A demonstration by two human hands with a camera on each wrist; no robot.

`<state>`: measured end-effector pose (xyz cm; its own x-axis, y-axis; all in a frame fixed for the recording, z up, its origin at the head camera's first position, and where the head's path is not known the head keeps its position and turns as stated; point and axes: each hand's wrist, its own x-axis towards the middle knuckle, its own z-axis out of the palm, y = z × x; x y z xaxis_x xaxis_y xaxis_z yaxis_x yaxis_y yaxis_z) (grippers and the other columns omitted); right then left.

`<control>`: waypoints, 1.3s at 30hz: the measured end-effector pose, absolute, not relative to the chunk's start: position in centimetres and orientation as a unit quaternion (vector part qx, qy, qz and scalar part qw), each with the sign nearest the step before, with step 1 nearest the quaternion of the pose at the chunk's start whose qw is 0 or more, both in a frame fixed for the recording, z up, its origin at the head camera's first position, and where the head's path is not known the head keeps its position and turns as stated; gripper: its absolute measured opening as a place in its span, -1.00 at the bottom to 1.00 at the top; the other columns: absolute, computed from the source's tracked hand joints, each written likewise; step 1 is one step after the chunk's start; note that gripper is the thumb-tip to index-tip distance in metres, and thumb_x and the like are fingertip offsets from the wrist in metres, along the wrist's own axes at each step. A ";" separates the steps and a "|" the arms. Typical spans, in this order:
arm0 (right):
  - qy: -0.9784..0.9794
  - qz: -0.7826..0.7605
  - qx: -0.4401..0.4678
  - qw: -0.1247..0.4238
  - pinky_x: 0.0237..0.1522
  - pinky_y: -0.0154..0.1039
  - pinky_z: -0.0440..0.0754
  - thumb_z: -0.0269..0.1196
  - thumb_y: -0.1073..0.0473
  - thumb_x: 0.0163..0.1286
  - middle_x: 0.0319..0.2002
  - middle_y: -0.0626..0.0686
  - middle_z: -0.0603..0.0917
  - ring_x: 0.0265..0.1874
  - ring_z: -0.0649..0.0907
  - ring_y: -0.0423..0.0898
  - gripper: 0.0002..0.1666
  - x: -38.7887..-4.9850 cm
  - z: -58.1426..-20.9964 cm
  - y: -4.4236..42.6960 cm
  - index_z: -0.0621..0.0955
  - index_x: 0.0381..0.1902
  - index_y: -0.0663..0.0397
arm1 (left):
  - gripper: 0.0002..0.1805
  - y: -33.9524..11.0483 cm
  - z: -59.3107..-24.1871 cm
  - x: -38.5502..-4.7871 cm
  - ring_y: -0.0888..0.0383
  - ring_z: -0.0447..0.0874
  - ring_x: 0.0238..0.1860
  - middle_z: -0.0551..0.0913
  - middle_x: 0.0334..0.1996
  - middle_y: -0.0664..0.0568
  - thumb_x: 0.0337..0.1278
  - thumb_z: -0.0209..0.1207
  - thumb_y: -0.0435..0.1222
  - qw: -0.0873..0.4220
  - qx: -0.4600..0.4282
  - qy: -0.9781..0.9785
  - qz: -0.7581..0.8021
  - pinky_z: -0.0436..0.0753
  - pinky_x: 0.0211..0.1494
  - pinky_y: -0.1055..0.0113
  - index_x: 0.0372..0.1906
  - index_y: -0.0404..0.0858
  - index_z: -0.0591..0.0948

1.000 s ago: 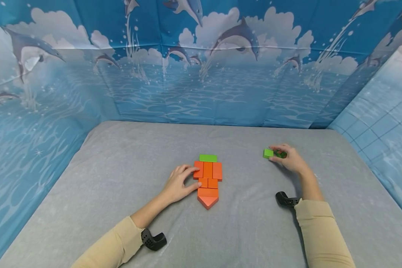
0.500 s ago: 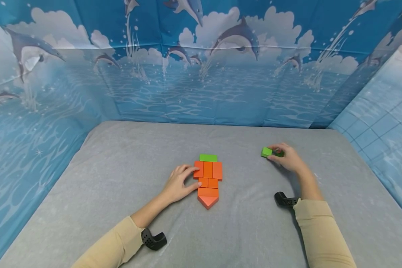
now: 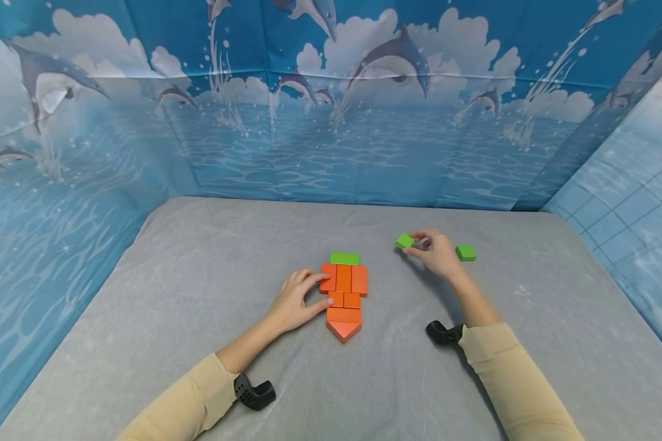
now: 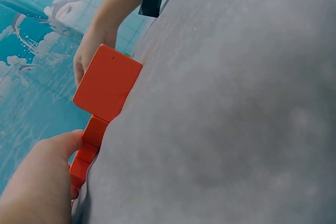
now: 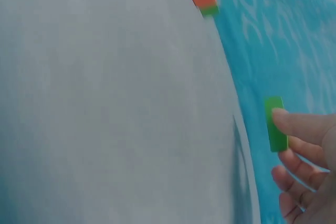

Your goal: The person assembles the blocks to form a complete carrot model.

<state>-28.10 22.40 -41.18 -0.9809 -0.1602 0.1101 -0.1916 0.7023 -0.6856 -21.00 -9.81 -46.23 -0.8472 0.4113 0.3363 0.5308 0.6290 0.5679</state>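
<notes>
Orange and green blocks lie joined flat in a figure: a green block (image 3: pixel 344 258) at the far end, orange blocks (image 3: pixel 344 278) in the middle, and an orange triangular block (image 3: pixel 343 331) at the near end. Against the figure's left side rests my left hand (image 3: pixel 296 302), index finger on an upper orange block, thumb at a small orange one. In the left wrist view the thumb (image 4: pixel 65 144) touches the orange side. My right hand (image 3: pixel 436 252) pinches a small green block (image 3: pixel 405 241) above the cloth; the right wrist view shows the thumb on that block (image 5: pixel 275 129).
Another green block (image 3: pixel 466 253) lies right of my right hand. Grey cloth (image 3: pixel 226 245) covers the table, with a blue dolphin-print curtain (image 3: pixel 309 153) behind and at the sides. A black wrist device (image 3: pixel 444 333) sits by the right sleeve, another (image 3: pixel 254 392) by the left.
My right hand has carried one green block leftward toward the figure, leaving the other green block in view on the cloth. My left hand has stayed in place.
</notes>
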 end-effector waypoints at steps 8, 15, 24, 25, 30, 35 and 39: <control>-0.914 0.394 0.089 0.033 -0.40 -0.21 0.46 0.27 0.15 0.22 -0.09 0.25 0.48 -0.24 0.47 0.07 -0.51 -28.3 -41.3 18.5 0.50 0.06 0.30 | -0.46 -9.8 -46.1 -21.1 0.05 0.35 0.04 0.47 0.00 -0.02 0.01 0.20 0.03 0.090 -0.262 -0.898 -0.343 0.30 0.12 0.02 0.12 -0.08 0.50; -0.914 0.392 0.096 0.045 -0.45 -0.23 0.46 0.29 0.19 0.18 -0.14 0.26 0.50 -0.30 0.49 0.06 -0.53 -28.3 -42.2 16.2 0.52 0.01 0.33 | -0.46 -9.7 -46.1 -21.1 0.05 0.35 0.02 0.46 0.00 -0.02 0.02 0.20 0.03 0.088 -0.261 -0.898 -0.343 0.31 0.11 0.02 0.13 -0.08 0.49; -0.913 0.392 0.107 0.042 -0.31 -0.15 0.48 0.32 0.22 0.14 -0.20 0.25 0.52 -0.34 0.50 0.05 -0.55 -28.2 -43.0 14.5 0.54 -0.04 0.37 | -0.45 -9.8 -46.1 -21.1 0.05 0.35 0.01 0.47 -0.01 -0.03 0.01 0.21 0.01 0.089 -0.267 -0.896 -0.343 0.31 0.10 0.03 0.13 -0.11 0.49; -0.913 0.392 0.106 0.043 -0.31 -0.15 0.48 0.33 0.23 0.13 -0.21 0.25 0.52 -0.34 0.50 0.04 -0.55 -28.2 -43.0 14.4 0.55 -0.05 0.37 | -0.45 -9.8 -46.1 -21.1 0.05 0.35 0.01 0.47 -0.01 -0.04 0.02 0.21 0.01 0.089 -0.268 -0.896 -0.342 0.31 0.10 0.03 0.13 -0.11 0.49; -0.913 0.390 0.111 0.044 -0.32 -0.18 0.46 0.34 0.24 0.11 -0.23 0.23 0.52 -0.36 0.48 0.03 -0.56 -28.2 -43.2 14.1 0.55 -0.06 0.36 | -0.46 -9.8 -46.0 -21.0 0.04 0.35 0.02 0.47 -0.01 -0.04 0.02 0.21 0.00 0.089 -0.269 -0.895 -0.345 0.31 0.10 0.02 0.12 -0.10 0.49; -0.912 0.393 0.114 0.036 -0.34 -0.20 0.44 0.33 0.23 0.12 -0.22 0.22 0.50 -0.36 0.47 0.01 -0.56 -28.2 -43.2 14.1 0.55 -0.05 0.34 | -0.47 -9.8 -45.9 -20.9 0.03 0.35 0.02 0.47 -0.01 -0.05 0.02 0.22 -0.01 0.088 -0.268 -0.895 -0.347 0.30 0.11 0.00 0.12 -0.11 0.50; -0.913 0.391 0.115 0.032 -0.36 -0.23 0.42 0.33 0.23 0.13 -0.22 0.22 0.50 -0.37 0.46 0.00 -0.56 -28.2 -43.2 14.0 0.55 -0.04 0.33 | -0.46 -9.8 -45.9 -20.9 0.03 0.35 0.03 0.46 0.00 -0.06 0.02 0.22 -0.01 0.086 -0.267 -0.895 -0.346 0.30 0.11 0.01 0.12 -0.12 0.50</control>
<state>-28.19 14.00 -43.19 -0.9713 -0.1850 0.1494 -0.2358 0.6677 -0.7061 -20.93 -9.79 -45.91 -0.8422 0.4188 0.3394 0.5383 0.6184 0.5726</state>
